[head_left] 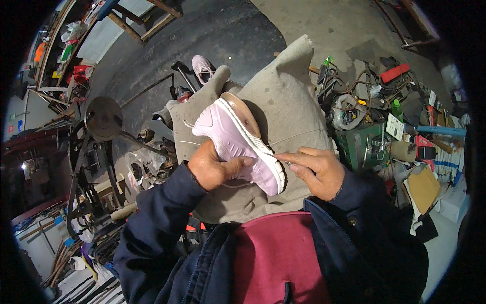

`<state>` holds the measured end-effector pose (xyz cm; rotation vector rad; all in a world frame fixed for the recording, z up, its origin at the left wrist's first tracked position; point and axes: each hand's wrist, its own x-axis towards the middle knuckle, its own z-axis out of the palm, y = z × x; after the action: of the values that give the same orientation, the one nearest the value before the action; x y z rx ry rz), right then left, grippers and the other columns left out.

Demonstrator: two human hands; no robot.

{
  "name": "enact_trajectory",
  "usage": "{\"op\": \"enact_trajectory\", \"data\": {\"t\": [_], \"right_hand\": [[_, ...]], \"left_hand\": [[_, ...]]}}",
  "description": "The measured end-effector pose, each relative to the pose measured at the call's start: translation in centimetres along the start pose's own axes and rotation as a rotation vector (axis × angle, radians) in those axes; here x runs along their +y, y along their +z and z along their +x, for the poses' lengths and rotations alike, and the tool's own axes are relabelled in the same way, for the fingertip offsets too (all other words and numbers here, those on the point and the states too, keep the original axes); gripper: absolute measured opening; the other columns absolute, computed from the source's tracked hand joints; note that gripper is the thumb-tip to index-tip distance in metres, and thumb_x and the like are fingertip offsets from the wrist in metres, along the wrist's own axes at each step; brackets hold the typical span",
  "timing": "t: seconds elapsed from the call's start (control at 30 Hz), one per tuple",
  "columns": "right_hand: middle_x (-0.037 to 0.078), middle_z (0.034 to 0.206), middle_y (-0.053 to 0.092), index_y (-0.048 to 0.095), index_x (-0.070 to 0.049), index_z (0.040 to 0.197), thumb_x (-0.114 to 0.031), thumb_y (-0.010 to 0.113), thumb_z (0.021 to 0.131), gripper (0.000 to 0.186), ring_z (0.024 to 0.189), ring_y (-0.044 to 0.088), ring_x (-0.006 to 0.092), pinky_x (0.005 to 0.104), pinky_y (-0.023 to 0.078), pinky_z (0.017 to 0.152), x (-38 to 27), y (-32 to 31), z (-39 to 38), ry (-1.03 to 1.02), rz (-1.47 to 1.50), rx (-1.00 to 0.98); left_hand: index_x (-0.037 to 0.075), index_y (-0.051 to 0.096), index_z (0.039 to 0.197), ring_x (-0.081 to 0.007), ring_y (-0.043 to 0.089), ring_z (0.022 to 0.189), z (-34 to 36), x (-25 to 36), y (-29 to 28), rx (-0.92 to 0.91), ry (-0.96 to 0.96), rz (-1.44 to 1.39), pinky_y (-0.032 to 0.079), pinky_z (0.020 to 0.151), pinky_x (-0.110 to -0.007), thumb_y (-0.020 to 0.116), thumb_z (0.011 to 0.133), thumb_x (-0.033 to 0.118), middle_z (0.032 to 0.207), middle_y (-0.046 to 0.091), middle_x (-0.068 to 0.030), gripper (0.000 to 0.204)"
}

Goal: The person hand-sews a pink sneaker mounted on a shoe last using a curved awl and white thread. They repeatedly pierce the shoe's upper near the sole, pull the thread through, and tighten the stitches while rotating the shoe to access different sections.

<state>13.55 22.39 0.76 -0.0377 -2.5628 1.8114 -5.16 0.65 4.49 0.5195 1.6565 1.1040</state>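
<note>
A pale pink sneaker with a white sole lies on its side across the grey cloth over my lap. My left hand is closed around its upper, thumb pressed on the pink fabric. A brown sole piece sits against the heel half of the bottom. My right hand pinches a thin, awl-like tool, its tip touching the sole's edge near the forefoot; most of it is hidden by the fingers. A pale thread runs from the sole over the cloth to the right.
Another pink sneaker lies beyond the cloth. To the left stands a dark metal machine with a round wheel. On the right, a green box is heaped with tools, wires and scraps. A wooden stool stands at the far left.
</note>
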Motion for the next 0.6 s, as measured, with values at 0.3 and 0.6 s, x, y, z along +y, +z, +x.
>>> {"op": "enact_trajectory", "data": {"t": [0.3, 0.6], "right_hand": [[0.020, 0.096, 0.071, 0.072, -0.010, 0.127, -0.008, 0.063, 0.093, 0.035, 0.086, 0.068, 0.0386, 0.0441, 0.053, 0.073, -1.6, -1.8, 1.4, 0.045, -0.204, -0.155], [0.021, 0.101, 0.074, 0.076, -0.004, 0.109, -0.021, 0.066, 0.094, 0.024, 0.094, 0.071, 0.0393, 0.0446, 0.055, 0.082, -1.1, -3.7, 6.7, 0.117, -0.191, -0.535]], "left_hand": [[-0.002, 0.064, 0.123, -0.0190, 0.069, 0.092, -0.2, -0.9, 0.4, -0.042, 0.116, 0.075, 0.056, 0.084, -0.034, 0.066, 0.095, 0.003, 0.104, 0.073, -0.0113, 0.029], [0.001, 0.061, 0.129, -0.0165, 0.066, 0.089, -0.3, -1.6, -0.1, -0.058, 0.361, 0.386, 0.055, 0.079, -0.033, 0.070, 0.095, 0.008, 0.105, 0.070, -0.0085, 0.036]]}}
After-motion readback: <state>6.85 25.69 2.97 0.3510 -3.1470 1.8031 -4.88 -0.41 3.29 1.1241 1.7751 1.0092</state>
